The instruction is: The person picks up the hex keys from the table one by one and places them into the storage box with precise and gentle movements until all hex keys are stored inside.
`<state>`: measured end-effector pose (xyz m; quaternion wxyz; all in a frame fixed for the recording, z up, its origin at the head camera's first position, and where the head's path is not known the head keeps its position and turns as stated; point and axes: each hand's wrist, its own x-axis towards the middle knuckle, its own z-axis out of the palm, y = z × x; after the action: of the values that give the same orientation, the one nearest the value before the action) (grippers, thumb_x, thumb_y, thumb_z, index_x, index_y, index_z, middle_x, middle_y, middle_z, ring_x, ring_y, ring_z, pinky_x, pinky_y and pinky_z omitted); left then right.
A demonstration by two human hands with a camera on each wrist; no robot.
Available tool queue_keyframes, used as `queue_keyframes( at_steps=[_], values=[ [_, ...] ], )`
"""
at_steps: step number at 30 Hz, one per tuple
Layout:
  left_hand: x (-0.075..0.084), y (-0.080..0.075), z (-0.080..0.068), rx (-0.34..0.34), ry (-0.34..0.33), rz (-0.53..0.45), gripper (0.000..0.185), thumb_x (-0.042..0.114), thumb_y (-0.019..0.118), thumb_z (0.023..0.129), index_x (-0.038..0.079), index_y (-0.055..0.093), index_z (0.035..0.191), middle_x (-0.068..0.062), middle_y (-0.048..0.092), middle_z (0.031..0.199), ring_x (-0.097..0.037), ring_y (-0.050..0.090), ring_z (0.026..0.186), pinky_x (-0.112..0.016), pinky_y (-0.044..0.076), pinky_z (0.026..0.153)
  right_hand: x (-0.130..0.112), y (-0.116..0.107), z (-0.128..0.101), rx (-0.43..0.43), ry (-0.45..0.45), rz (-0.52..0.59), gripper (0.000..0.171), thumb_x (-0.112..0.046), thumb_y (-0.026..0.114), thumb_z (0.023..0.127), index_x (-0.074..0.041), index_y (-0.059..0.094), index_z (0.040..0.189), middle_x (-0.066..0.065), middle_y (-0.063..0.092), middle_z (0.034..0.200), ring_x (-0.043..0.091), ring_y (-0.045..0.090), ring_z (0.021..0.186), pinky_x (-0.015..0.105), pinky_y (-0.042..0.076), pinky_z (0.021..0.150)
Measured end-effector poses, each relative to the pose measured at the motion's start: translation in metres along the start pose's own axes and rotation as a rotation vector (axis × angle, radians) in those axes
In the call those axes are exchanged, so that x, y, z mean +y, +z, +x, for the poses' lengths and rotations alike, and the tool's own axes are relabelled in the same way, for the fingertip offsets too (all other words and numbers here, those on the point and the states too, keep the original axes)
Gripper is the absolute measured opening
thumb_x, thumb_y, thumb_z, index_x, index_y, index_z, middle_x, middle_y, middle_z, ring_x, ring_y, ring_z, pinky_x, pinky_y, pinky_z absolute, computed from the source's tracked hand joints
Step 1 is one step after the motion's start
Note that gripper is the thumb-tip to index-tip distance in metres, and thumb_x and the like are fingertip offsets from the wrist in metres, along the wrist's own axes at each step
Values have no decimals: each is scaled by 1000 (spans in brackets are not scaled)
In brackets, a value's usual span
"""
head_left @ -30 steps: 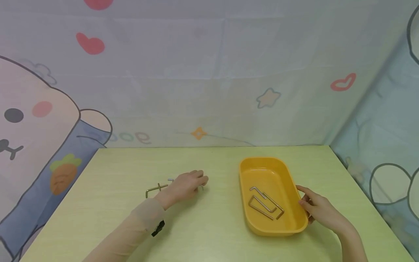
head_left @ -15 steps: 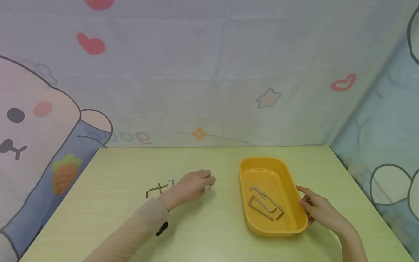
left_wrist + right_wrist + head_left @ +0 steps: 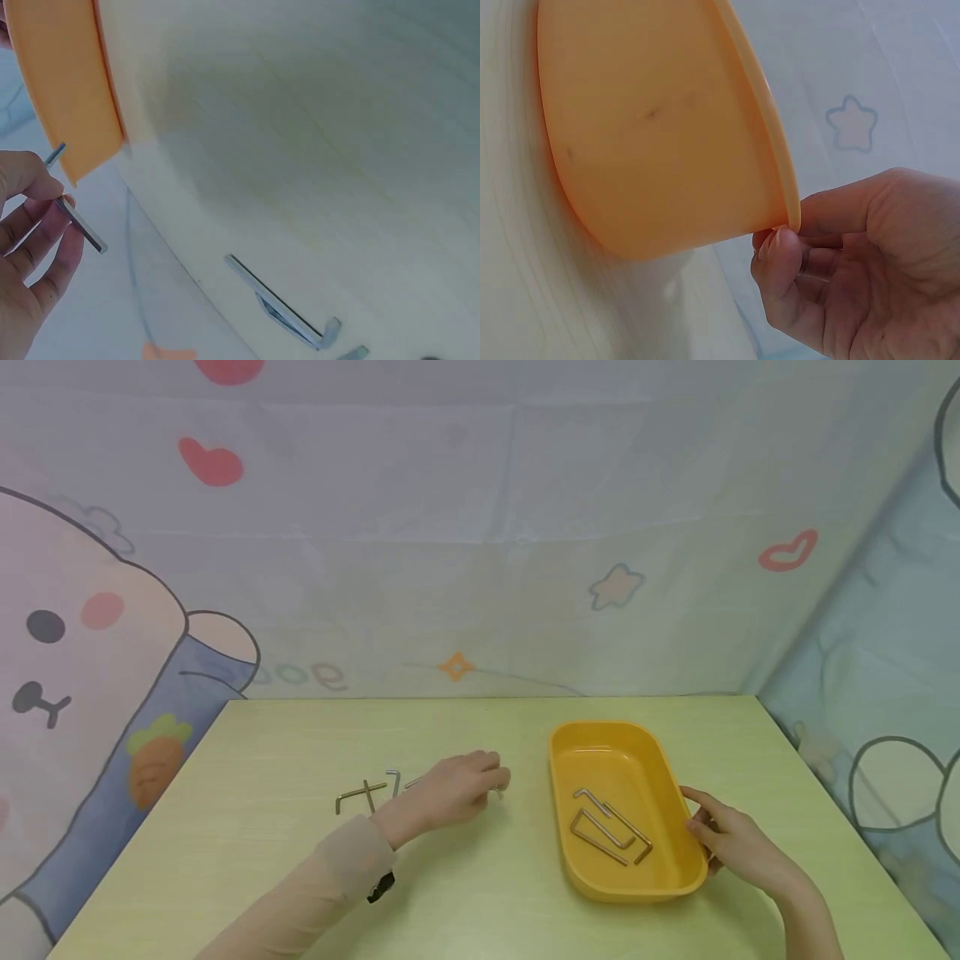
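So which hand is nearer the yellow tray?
Right. The right hand grips the yellow tray at its right rim; the left hand, pinching a hex key, is left of it, apart.

the left hand [image 3: 457, 789] hovers palm down, forearm reaching in from the lower left in a beige sleeve [image 3: 330, 881] with a black strap at the wrist. its fingers [image 3: 37, 225] are curled, thumb and fingertips pinched together. the right hand [image 3: 731, 839] comes in from the lower right, bare-armed, fingers [image 3: 780, 255] bent, thumb on top.
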<state>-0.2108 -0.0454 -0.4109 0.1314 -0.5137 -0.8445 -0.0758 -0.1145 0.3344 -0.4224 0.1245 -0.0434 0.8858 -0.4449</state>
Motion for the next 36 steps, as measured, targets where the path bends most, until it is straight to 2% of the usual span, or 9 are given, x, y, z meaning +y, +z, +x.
queue_keyframes(
  at_steps=[7, 13, 19, 27, 36],
  values=[
    [12, -3, 11, 26, 17, -41, 28, -6, 58, 80, 16, 62, 96, 3, 54, 85, -9, 50, 74, -14, 41, 60, 1, 0, -1, 0, 4, 7, 54, -11, 45, 100, 5, 24, 148, 14, 53, 94, 12, 54, 63, 29, 52, 55],
    [21, -7, 19, -16, 22, -39, 28, -4, 57, 82, 17, 64, 100, 4, 56, 90, -9, 53, 78, -16, 45, 66, 0, 1, 0, 4, -3, 8, 54, -11, 45, 100, 6, 24, 147, 14, 52, 95, 11, 54, 63, 29, 52, 55],
    [30, -9, 26, -48, 29, -33, 27, -2, 56, 85, 18, 64, 100, 5, 56, 90, -9, 52, 79, -16, 44, 66, 0, 1, 0, 0, -4, 9, 54, -11, 45, 100, 6, 24, 147, 14, 53, 95, 12, 54, 63, 29, 52, 55],
    [42, -8, 35, 28, 130, -1, 29, -4, 56, 81, 18, 66, 98, 6, 61, 95, -8, 57, 84, -17, 47, 72, 0, 1, 0, -4, 4, 7, 54, -11, 44, 101, 6, 24, 148, 14, 52, 95, 12, 55, 64, 29, 53, 55],
    [54, -15, 48, -20, 201, 30, 30, -1, 54, 85, 20, 64, 103, 5, 54, 87, -9, 43, 75, -16, 35, 65, -1, 0, 0, 1, 13, -1, 53, -10, 44, 100, 5, 24, 148, 13, 53, 94, 12, 55, 65, 29, 53, 55]
  ],
)
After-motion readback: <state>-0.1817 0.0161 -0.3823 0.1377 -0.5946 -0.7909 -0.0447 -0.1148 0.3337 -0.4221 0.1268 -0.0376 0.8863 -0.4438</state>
